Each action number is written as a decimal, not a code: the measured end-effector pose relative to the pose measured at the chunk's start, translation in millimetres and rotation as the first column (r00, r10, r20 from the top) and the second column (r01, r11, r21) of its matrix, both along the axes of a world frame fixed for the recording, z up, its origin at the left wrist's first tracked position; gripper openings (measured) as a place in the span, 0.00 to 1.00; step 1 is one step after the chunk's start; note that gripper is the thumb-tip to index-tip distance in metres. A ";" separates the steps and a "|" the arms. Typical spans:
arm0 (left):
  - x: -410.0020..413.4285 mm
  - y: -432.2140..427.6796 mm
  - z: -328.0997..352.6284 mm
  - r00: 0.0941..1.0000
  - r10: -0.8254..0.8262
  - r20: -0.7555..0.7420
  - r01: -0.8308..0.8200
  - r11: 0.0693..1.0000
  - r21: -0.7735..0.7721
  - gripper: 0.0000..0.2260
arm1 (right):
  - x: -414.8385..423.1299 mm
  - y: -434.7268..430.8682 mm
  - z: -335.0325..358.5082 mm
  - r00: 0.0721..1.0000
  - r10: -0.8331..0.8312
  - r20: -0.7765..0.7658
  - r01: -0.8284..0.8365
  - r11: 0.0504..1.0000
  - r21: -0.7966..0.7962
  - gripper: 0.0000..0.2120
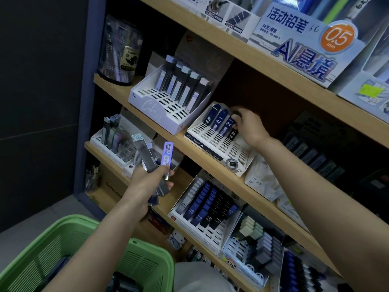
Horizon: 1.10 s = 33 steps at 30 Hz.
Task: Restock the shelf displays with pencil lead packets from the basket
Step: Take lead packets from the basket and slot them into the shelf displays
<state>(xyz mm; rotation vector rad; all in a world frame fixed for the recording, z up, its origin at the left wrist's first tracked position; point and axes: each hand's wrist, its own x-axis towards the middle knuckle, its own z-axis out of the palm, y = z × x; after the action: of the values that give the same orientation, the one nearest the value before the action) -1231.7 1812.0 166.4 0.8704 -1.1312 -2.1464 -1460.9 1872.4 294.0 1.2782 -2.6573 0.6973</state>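
Head view. Pinching dark-blue lead packet (pixel 229 124) with right hand (pixel 250 125), seating it in slotted display tray (pixel 212 142) on middle shelf (pixel 168 134) beside matching packets (pixel 217 119). Clamping fanned spare packets (pixel 167 152) in left hand (pixel 147 180), presumably for quick feeding, with green basket (pixel 69 224) below left, within reach.

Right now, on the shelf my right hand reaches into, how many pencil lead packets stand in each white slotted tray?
Tall grey light-capped packets, left white cardboard tray: 5
Short dark packets marked 03, right white slotted tray: 4
Total: 9
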 end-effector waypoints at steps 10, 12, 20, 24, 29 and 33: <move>-8.2 -3.8 -9.8 0.999 -0.004 -0.045 0.006 0.999 0.044 0.07 | 2.6 4.0 -15.0 0.989 -0.090 -0.115 0.075 0.989 -0.128 0.14; -8.0 -3.1 -8.6 0.999 -0.007 -0.043 0.008 1.000 0.017 0.07 | 5.8 3.6 -13.9 0.988 -0.099 -0.117 0.085 0.990 -0.113 0.16; 0.6 3.7 11.6 0.993 -0.119 -0.023 0.115 0.984 -0.139 0.07 | 71.2 22.5 -18.2 0.989 0.146 -0.040 -0.150 0.971 -0.184 0.13; 5.0 10.3 18.1 0.973 -0.227 0.047 0.232 0.936 -0.264 0.06 | 111.8 44.5 -28.8 0.943 0.226 0.244 -0.219 0.974 -0.058 0.18; 10.1 33.1 18.3 0.930 -0.325 0.171 0.365 0.870 -0.333 0.07 | 121.6 62.8 -34.2 0.848 0.289 0.444 -0.230 0.956 -0.183 0.02; 10.2 49.1 17.3 0.950 -0.279 0.139 0.307 0.913 -0.267 0.06 | 120.0 84.0 -35.4 0.804 0.323 0.500 -0.196 0.937 -0.290 0.03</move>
<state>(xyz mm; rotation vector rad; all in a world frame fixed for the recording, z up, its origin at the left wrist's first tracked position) -1221.5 1861.1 183.7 0.7149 -1.6677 -2.1115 -1341.0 1956.4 258.6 1.5883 -2.6935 1.5711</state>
